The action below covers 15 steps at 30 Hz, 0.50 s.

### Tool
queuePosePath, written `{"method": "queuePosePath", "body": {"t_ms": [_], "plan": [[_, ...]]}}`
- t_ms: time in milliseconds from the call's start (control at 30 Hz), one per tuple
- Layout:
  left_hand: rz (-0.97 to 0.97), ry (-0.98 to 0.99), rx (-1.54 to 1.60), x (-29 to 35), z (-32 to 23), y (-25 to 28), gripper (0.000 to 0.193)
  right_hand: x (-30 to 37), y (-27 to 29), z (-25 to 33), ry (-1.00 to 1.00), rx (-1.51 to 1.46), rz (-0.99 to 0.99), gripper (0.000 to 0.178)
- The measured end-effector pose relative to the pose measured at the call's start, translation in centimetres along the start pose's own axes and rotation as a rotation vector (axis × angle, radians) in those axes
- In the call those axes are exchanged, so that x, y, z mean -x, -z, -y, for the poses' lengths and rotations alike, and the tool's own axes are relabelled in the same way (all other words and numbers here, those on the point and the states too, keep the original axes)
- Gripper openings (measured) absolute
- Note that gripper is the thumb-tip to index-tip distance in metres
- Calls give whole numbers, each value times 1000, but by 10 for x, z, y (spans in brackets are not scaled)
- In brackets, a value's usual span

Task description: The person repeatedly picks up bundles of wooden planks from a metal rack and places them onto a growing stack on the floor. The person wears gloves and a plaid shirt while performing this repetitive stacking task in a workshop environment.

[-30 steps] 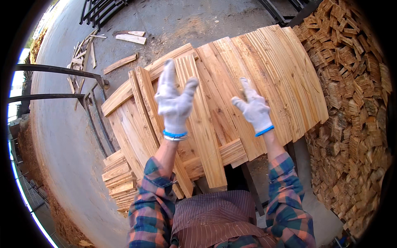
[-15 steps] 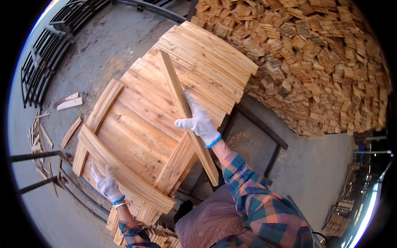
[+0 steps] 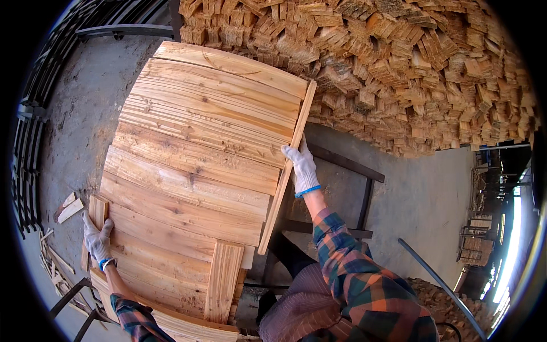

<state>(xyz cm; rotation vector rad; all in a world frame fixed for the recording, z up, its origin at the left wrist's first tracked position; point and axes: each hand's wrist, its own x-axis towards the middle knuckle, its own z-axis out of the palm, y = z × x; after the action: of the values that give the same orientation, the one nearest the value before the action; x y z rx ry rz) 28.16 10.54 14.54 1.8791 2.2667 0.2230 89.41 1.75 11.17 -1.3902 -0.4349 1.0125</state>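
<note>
A broad layer of pale wooden planks [image 3: 188,188] lies side by side in front of me. My right hand [image 3: 302,170], in a white glove with a blue cuff, is closed round a long narrow wooden strip [image 3: 280,200]. The strip lies along the right-hand ends of the planks. My left hand [image 3: 98,238], gloved alike, rests at the left edge of the planks over a short crosswise board [image 3: 98,210]. Its thumb and fingers are spread apart across that board. Another short board [image 3: 224,279] lies crosswise at the near right, on top of the planks.
A large heap of cut wood pieces [image 3: 399,80] rises at the far right. Dark metal frames [image 3: 25,165] stand at the left. Beside the planks is a dark metal stand [image 3: 347,162]. Wood scraps [image 3: 57,268] litter the floor, and a metal bar [image 3: 439,285] slants at the right.
My right hand has moved the strip from across the planks to their right-hand ends. My left hand has moved up and left to the crosswise board. The view has turned.
</note>
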Motion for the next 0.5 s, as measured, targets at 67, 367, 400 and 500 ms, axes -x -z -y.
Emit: {"method": "queuePosePath", "body": {"t_ms": [67, 367, 400, 500], "plan": [[59, 121, -27, 10, -15, 15, 95, 8, -3, -1, -14, -8, 29, 79], [-133, -21, -89, 8, -3, -10, 93, 22, -9, 6, -23, 181, 1, 83], [-138, -4, -127, 8, 0, -11, 93, 25, -5, 13, -10, 177, 14, 86], [-53, 54, -228, 7, -4, -7, 94, 40, 6, 69, 177, 771, 189, 101]]}}
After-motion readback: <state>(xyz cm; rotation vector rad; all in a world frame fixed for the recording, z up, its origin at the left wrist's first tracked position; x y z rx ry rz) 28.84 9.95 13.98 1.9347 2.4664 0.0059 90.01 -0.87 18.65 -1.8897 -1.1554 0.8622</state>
